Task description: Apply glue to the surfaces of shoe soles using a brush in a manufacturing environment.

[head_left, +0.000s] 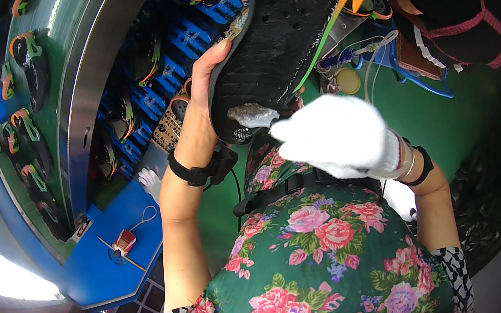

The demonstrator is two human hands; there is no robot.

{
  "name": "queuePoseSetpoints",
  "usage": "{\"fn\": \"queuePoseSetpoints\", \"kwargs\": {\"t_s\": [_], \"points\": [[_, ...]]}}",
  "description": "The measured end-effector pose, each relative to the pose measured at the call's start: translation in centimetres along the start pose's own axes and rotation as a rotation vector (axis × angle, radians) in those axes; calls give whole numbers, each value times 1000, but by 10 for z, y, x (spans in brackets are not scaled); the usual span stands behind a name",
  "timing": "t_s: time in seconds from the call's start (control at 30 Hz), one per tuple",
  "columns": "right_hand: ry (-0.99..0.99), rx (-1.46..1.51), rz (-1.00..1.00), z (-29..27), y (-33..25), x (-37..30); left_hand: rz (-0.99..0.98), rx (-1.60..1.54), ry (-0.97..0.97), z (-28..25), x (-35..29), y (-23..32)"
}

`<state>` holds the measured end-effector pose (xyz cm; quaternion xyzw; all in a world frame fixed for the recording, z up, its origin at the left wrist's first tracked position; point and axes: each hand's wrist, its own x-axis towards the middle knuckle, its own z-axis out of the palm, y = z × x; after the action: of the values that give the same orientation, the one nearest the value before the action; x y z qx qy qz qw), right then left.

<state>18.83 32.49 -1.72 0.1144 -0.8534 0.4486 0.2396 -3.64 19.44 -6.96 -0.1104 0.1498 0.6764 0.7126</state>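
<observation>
A large black clog (262,64) with an orange-and-green strap is held up in front of me, its heel end toward my body. My bare left hand (207,75) grips its left edge, thumb outside and the other fingers hidden behind. A pale, translucent grey-white piece (252,115) lies against the heel end; I cannot tell whether it is a brush tip or a smear. Right beside it, my right hand (335,137) in a white knit glove has its fingers pinched together. What they hold is mostly hidden.
Blue racks (187,36) with several clogs run along the upper left, past a metal rim (81,84). More clogs lie on a green belt (56,153) at far left. A blue table (111,261) bears a small red tool. A black-and-red bag-like item (456,15) sits upper right.
</observation>
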Motion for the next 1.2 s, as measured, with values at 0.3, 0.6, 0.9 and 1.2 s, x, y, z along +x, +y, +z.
{"fn": "queuePoseSetpoints", "kwargs": {"t_s": [0.3, 0.6, 0.9, 1.2], "points": [[-9, 189, 19, -7, 2, -1, -102, 87, 117, 12, -6, -1], [97, 254, 26, -2, 3, 6, -85, 167, 132, 7, 0, 5], [228, 452, 388, 8, 10, 5, 17, 88, 155, -6, 16, -3], [359, -108, 187, -45, 43, 26, -16, 13, 49, -2, 14, -34]]}}
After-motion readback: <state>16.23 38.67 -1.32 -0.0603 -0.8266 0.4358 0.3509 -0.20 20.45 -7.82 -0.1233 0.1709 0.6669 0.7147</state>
